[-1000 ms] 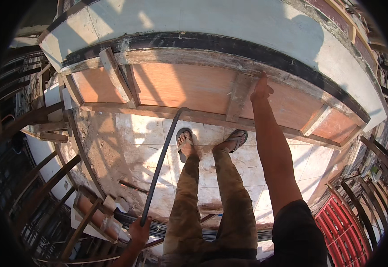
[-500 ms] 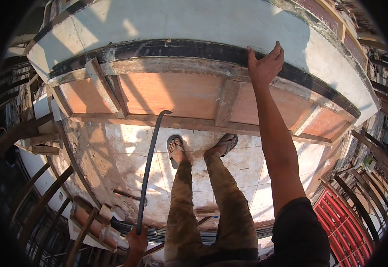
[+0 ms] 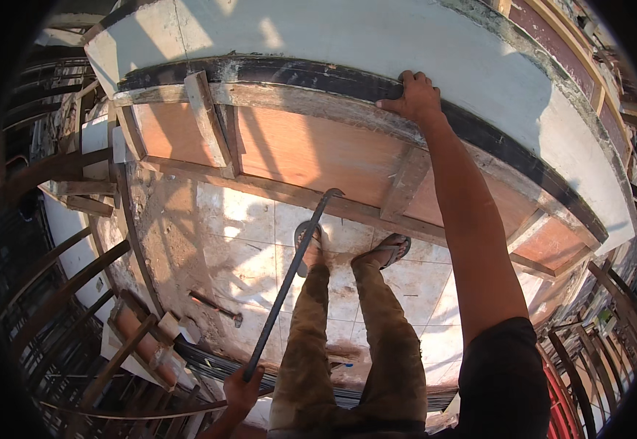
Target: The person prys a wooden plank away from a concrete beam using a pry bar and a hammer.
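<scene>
My left hand (image 3: 242, 389), low in the view, is closed around the lower end of a dark pry bar (image 3: 285, 285). The bar slants up to the right, its hooked tip close to the lower rail of a wood-framed panel (image 3: 311, 150). My right hand (image 3: 419, 100) rests on the black strip (image 3: 311, 76) along the panel's top, fingers curled over it and thumb on the near side. The fingertips are partly hidden. Plywood faces and wooden battens make up the panel's near side; a pale grey slab (image 3: 348, 33) lies beyond the strip.
My sandalled feet (image 3: 386, 252) stand on dusty tiles (image 3: 245, 256) beside the panel. A hammer (image 3: 216, 309) lies on the floor to the left. Dark rods (image 3: 216, 366) are bundled behind me. Wooden furniture frames (image 3: 77, 274) crowd the left, and red slats (image 3: 558, 402) stand at the lower right.
My right hand has gone from spread fingers to curling over the black strip. The pry bar has tilted further right with my left hand. The whole view has shifted and turned slightly.
</scene>
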`<state>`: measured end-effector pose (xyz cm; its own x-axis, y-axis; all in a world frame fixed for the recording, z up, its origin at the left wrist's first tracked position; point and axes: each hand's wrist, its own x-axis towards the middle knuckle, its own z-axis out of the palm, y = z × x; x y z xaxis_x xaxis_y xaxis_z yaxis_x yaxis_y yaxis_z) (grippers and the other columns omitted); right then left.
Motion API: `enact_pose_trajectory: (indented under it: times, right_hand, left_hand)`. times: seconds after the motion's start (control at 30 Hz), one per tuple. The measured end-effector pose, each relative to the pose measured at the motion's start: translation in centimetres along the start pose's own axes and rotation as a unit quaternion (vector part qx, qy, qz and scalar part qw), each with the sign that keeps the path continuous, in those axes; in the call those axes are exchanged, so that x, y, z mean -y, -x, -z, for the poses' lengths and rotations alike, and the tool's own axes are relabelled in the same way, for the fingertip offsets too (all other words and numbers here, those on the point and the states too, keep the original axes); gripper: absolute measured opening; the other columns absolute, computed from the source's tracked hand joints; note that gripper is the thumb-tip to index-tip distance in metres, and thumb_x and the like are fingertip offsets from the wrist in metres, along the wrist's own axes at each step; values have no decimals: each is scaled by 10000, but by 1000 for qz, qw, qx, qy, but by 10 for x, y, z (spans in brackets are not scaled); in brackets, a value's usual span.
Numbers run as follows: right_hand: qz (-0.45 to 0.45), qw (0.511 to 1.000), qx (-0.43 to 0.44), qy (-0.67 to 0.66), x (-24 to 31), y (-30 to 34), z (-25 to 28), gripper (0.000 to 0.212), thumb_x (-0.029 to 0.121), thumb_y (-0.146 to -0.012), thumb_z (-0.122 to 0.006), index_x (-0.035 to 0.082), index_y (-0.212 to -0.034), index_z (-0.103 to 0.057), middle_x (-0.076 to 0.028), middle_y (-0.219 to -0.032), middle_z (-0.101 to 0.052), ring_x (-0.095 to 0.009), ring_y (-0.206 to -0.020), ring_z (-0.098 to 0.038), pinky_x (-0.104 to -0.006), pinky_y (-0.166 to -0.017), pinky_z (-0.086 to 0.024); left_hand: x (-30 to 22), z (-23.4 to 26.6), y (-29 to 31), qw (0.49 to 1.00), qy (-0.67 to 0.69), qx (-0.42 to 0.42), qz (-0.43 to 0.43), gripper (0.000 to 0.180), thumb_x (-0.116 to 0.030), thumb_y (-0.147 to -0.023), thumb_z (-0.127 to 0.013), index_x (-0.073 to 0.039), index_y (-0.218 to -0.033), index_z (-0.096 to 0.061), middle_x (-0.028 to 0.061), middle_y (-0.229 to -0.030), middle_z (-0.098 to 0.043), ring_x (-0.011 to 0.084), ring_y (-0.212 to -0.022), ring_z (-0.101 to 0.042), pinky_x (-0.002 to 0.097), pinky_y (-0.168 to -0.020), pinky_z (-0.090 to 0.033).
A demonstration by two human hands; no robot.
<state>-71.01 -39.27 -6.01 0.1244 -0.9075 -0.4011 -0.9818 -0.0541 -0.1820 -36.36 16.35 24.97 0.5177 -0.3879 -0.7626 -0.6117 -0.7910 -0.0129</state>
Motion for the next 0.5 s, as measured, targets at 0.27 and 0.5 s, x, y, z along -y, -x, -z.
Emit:
enact_pose_trajectory:
  times: [0.27, 0.5]
  right_hand:
    - [67, 991, -90, 69, 5, 40, -16, 1348, 656, -526, -925, 65, -1565, -302, -226, -1458, -450, -409, -1388, -418, -550, -1158, -319]
    - [59, 989, -79, 109, 5, 39, -13, 1362, 532, -498, -969, 84, -1581, -275, -213, -1449, -463, -386, -1371, -433, -526, -1148, -323]
  left_hand:
    - [40, 5, -11, 999, -41, 9, -4, 414, -443, -891, -758, -46, -785, -710, 136, -595, -600, 331, -581, -636, 466, -582, -465]
    - [69, 7, -23, 1000, -17, -9, 12, 456, -453, -900, -750, -36, -734, -669, 135, -573, -567, 332, -537, -585, 448, -566, -452]
